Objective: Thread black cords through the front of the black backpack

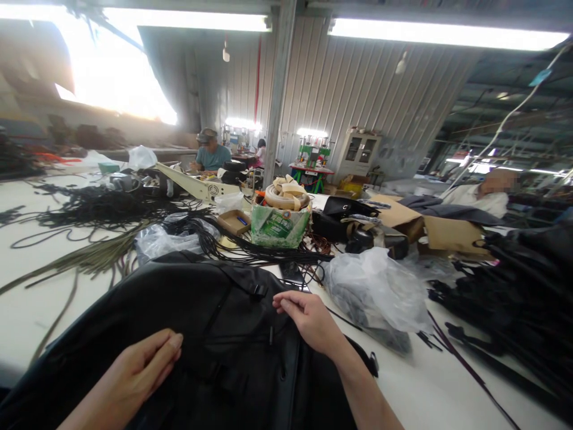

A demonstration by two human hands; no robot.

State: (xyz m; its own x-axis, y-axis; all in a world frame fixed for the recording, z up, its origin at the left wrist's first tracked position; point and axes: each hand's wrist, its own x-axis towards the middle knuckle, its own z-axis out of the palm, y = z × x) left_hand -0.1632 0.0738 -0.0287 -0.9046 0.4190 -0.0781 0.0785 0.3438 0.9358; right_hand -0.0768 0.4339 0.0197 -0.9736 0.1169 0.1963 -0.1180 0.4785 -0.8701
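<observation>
A large black bag point(179, 292) lies across the white table in front of me, its smooth panels carrying straps, a small buckle point(258, 291) and a thin cord with a dark tip point(271, 335). Over the bag's left part is my left hand point(150, 367), closed, thumb pressed against the bent fingers. My right hand point(308, 316) is pinched above the bag's right part, close to the buckle and the cord tip. Whatever either pinch holds, if anything, is too dark and small to make out against the black fabric.
Beyond the bag stand a green-and-white box point(280, 226) of rolled webbing and a small cardboard tray point(234, 222). Black cords point(102, 203) spread at left. A clear plastic bag point(378, 286) and piled black straps point(528, 298) lie right. Other people sit farther off.
</observation>
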